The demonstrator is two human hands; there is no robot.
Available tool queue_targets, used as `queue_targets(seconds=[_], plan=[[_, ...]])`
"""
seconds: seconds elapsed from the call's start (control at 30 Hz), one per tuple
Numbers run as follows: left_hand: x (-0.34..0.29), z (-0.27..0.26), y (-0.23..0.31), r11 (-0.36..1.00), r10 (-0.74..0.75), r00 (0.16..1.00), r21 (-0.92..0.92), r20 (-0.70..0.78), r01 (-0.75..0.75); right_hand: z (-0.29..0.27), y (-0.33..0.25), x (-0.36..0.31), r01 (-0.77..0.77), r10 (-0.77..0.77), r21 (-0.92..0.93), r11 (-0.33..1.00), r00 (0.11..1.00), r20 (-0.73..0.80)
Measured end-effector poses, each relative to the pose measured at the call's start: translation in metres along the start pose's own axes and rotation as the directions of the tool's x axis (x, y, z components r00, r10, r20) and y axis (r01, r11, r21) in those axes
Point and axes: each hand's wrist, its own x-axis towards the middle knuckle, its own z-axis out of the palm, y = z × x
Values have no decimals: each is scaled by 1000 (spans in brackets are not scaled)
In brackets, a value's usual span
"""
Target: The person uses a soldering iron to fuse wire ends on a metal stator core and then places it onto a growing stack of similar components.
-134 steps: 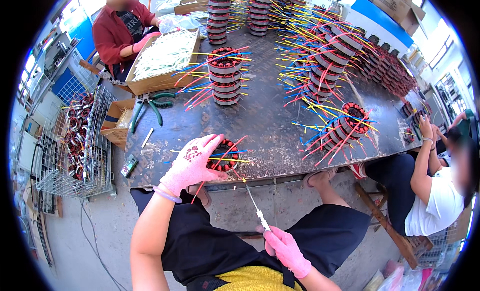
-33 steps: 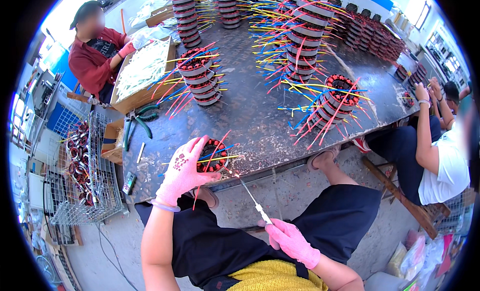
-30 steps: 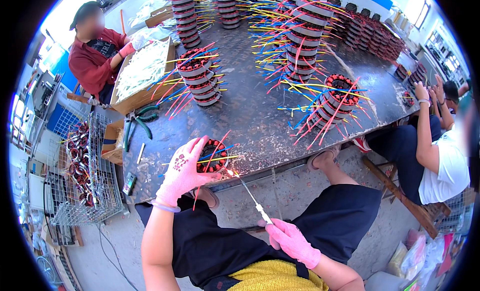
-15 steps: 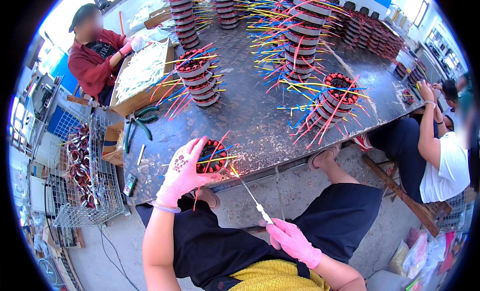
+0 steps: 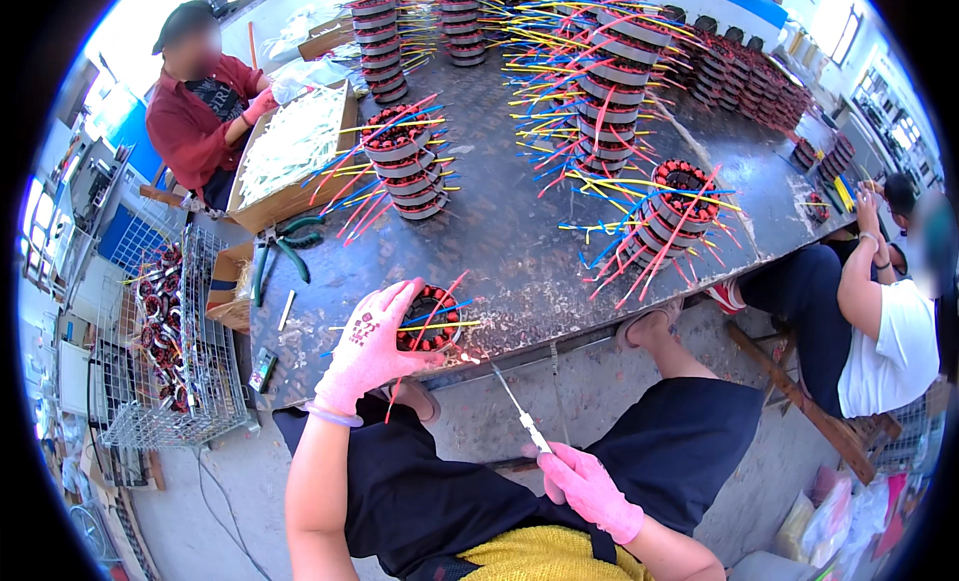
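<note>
My left hand (image 5: 375,331), in a pink glove, is closed round the edge of a motor stator (image 5: 447,337) with black and red windings at the table's front edge. Red, blue and yellow wires stick out of it. In my pink-gloved right hand (image 5: 589,489) is a slim tool with a white handle (image 5: 533,433) and a thin rod, pointing up and left. The rod's end lies just right of the stator, apart from it. A small orange glow (image 5: 470,359) shows between the two; what burns there is too small to tell.
Stacks of wired stators (image 5: 405,171) stand on the dark table (image 5: 509,241), others farther back. Green-handled pliers (image 5: 285,249), a lighter (image 5: 262,369) and a box of white strips (image 5: 240,196) lie left. A wire basket (image 5: 215,381) holds stators. Co-workers (image 5: 205,121) sit left and right.
The rod's tip has drawn away from the stator, down and to the right. The orange flame at the tip is now a smaller glow left of it. My left hand keeps its hold.
</note>
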Motion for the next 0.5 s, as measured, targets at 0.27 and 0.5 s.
queue_targets(seconds=[0.27, 0.5], plan=[[6, 3, 0, 995, 94, 995, -20, -13, -94, -4, -1, 2, -4, 5, 83, 997, 1000, -13], [3, 1, -3, 983, 184, 983, 0, 1, -184, -2, -5, 1, 26, -29, 117, 993, 999, 19]])
